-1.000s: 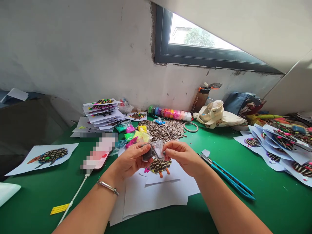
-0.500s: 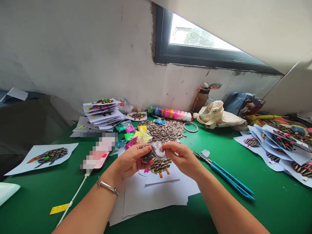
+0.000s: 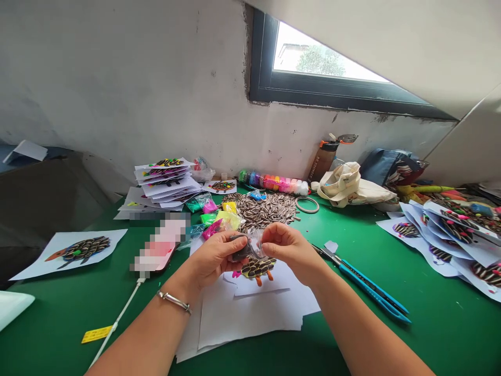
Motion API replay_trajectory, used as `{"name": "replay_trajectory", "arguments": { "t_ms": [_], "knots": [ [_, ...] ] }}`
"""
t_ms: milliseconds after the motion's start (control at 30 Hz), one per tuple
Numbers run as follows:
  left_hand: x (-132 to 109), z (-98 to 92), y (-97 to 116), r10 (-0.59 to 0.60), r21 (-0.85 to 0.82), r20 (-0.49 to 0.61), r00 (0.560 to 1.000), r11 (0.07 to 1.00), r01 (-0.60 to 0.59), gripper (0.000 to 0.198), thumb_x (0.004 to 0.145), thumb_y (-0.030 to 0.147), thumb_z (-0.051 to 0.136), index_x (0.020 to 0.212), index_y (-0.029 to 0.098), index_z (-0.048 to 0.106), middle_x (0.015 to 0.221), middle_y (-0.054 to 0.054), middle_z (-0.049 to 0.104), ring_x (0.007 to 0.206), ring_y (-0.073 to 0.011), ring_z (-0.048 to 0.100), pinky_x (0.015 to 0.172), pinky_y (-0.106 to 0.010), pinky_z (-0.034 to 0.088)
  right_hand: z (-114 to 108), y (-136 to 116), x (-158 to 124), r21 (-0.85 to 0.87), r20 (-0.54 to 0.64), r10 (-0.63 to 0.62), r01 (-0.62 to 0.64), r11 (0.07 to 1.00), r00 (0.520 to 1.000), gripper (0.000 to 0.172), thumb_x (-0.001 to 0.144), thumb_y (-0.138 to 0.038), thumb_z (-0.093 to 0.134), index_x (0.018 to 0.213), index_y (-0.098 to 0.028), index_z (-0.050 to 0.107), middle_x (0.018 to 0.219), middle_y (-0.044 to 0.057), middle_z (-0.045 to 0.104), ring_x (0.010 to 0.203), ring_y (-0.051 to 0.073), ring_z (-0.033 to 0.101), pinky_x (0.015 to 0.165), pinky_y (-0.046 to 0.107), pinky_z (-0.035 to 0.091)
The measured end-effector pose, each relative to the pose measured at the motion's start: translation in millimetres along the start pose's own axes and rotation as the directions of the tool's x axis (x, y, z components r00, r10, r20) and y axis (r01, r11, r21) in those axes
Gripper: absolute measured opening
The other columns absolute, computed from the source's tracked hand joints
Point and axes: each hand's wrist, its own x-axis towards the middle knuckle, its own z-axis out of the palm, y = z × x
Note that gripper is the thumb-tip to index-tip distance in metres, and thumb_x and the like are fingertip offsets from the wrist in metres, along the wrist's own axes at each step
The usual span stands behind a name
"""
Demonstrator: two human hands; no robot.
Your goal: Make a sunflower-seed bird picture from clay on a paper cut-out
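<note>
A small clear plastic bag (image 3: 255, 241) with a dark lump in it, which looks like black modelling clay (image 3: 239, 253), is held up between my hands. My left hand (image 3: 209, 258) is closed round the dark lump, thumb on top. On the other side, my right hand (image 3: 291, 253) pinches the loose plastic between thumb and fingers. Just below lies a picture (image 3: 258, 267) made of striped seeds, with yellow edging and orange legs, partly hidden by my hands. It rests on white paper sheets (image 3: 250, 324).
Sunflower seeds (image 3: 270, 209) are heaped behind my hands, beside bagged coloured clay (image 3: 230, 219). Blue-handled tweezers (image 3: 376, 290) lie right. Finished seed pictures are stacked left (image 3: 164, 183) and right (image 3: 450, 235). A phone (image 3: 166, 243) with a white cable and a bottle (image 3: 324, 159) stand nearby.
My right hand's fingers have shifted on the bag, and the clear plastic is drawn out more. The left hand still holds the dark lump.
</note>
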Motion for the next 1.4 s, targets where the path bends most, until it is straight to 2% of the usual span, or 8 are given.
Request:
{"name": "replay_trajectory", "arguments": {
  "t_ms": [200,367,600,767,967,1133,1267,1400],
  "knots": [
    [0.7,1.5,-3.5,-0.009,0.072,0.011,1.0,0.997,0.008,0.052,0.058,0.045,0.088,0.093,0.015,0.065,0.072,-0.003,0.066,0.058,-0.0124,0.063,0.059,-0.025,0.053,-0.7,-1.0,0.5,0.081,0.056,0.138,-0.142,0.987,0.989,0.047,0.066,-0.027,0.08,0.105,-0.022,0.055,0.067,-0.006,0.058,0.058,0.009,0.052,0.056,0.022,0.04],
    [-1.8,3.6,-2.3,0.014,0.105,0.048,0.999,0.994,-0.019,0.053,0.058,0.048,0.087,0.092,0.014,0.064,0.07,-0.002,0.064,0.059,-0.0124,0.061,0.057,-0.024,0.05,3.3,7.1,3.4,-0.06,0.061,0.152,-0.149,0.987,0.986,0.032,0.071,-0.042,0.074,0.072,-0.016,0.056,0.061,-0.003,0.055,0.054,0.009,0.05,0.051,0.022,0.041],
    [-5.7,7.7,-0.7,-0.005,0.213,0.071,0.997,0.977,-0.01,0.045,0.062,0.043,0.085,0.089,0.014,0.064,0.067,-0.001,0.064,0.056,-0.0102,0.058,0.055,-0.022,0.046,7.5,17.6,3.2,-0.269,0.0,0.184,-0.177,0.947,0.983,0.029,0.071,-0.04,0.073,0.068,-0.019,0.052,0.057,-0.003,0.056,0.049,0.012,0.054,0.044,0.024,0.041],
    [-6.7,6.8,-0.1,0.012,0.2,0.1,0.995,0.979,-0.032,0.04,0.065,0.041,0.083,0.089,0.014,0.065,0.067,-0.001,0.063,0.054,-0.0095,0.057,0.056,-0.022,0.046,8.8,11.8,1.4,-0.202,0.046,0.145,-0.133,0.97,0.988,0.03,0.073,-0.042,0.072,0.068,-0.018,0.055,0.056,-0.002,0.056,0.049,0.012,0.055,0.044,0.023,0.039],
    [-2.0,0.5,-1.5,0.04,0.131,0.004,0.999,0.991,-0.04,0.046,0.062,0.039,0.087,0.095,0.016,0.066,0.079,-0.002,0.066,0.066,-0.0132,0.065,0.069,-0.028,0.053,4.6,5.3,1.9,-0.041,0.069,0.087,-0.084,0.996,0.994,0.033,0.071,-0.043,0.074,0.062,-0.016,0.058,0.057,-0.002,0.055,0.052,0.01,0.051,0.053,0.025,0.042],
    [-0.4,-9.0,3.9,0.12,0.1,-0.118,0.986,0.989,-0.109,0.044,0.061,0.036,0.087,0.095,0.016,0.067,0.083,-0.003,0.067,0.068,-0.0148,0.067,0.066,-0.027,0.053,2.3,3.4,3.1,-0.039,-0.033,0.083,-0.084,0.996,0.996,0.032,0.071,-0.045,0.074,0.079,-0.015,0.067,0.066,0.001,0.063,0.062,0.012,0.056,0.066,0.029,0.046],
    [1.4,-30.4,14.1,0.334,0.22,-0.351,0.875,0.937,-0.27,0.061,0.061,0.034,0.086,0.115,0.02,0.061,0.098,-0.006,0.069,0.074,-0.0181,0.069,0.073,-0.032,0.055,-1.9,3.2,4.8,-0.065,-0.099,0.054,-0.061,0.996,0.994,0.033,0.071,-0.045,0.073,0.082,-0.015,0.068,0.069,0.002,0.064,0.064,0.013,0.057,0.066,0.029,0.046],
    [3.1,-47.6,20.0,0.525,0.596,-0.476,0.705,0.782,-0.181,0.055,0.068,0.039,0.079,0.116,0.018,0.064,0.1,-0.009,0.071,0.086,-0.0237,0.068,0.078,-0.032,0.052,-3.9,5.6,5.3,-0.095,-0.095,0.034,-0.043,0.995,0.995,0.029,0.074,-0.042,0.071,0.082,-0.015,0.068,0.069,0.002,0.063,0.065,0.013,0.056,0.067,0.029,0.046]
  ]
}}
